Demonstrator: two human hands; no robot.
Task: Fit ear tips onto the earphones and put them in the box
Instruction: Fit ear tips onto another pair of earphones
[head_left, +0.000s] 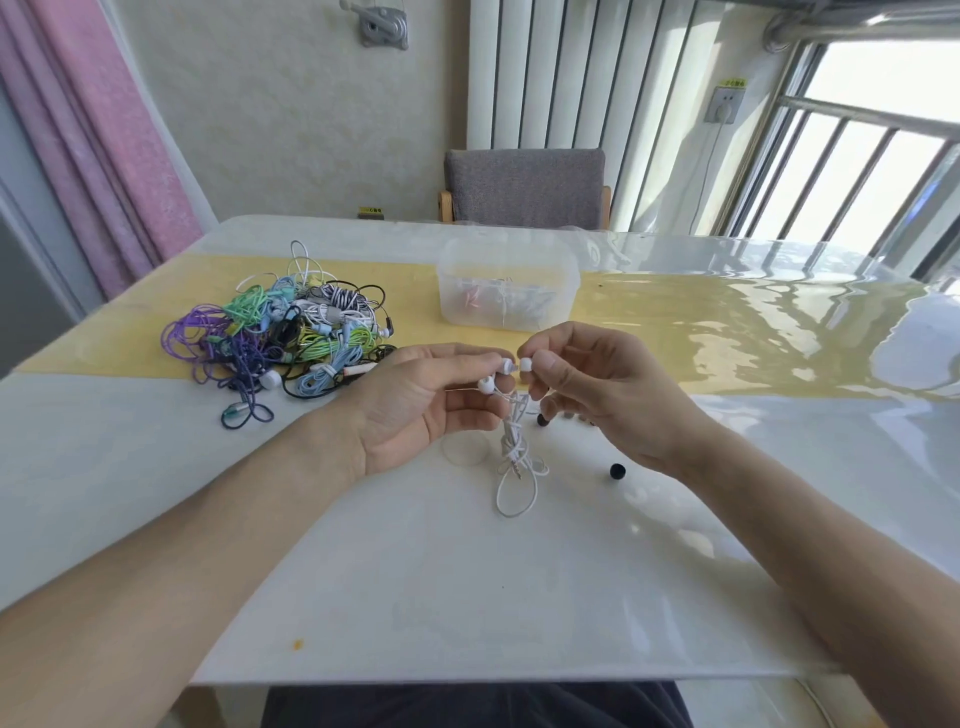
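My left hand (421, 402) pinches a white earphone bud (505, 365) above the table; a second white bud (486, 385) rests against its fingers. Their white cable (515, 462) hangs down in loops onto the table. My right hand (587, 387) pinches a white ear tip (525, 364) between thumb and forefinger, right beside the held bud's nozzle. A clear plastic box (508, 283) stands behind the hands with some earphones inside.
A tangled pile of coloured earphones (283, 327) lies at the left on the yellow runner. Black ear tips (617, 471) (542, 420) lie on the white table under and beside my right hand. A grey chair (524, 187) stands beyond the far edge.
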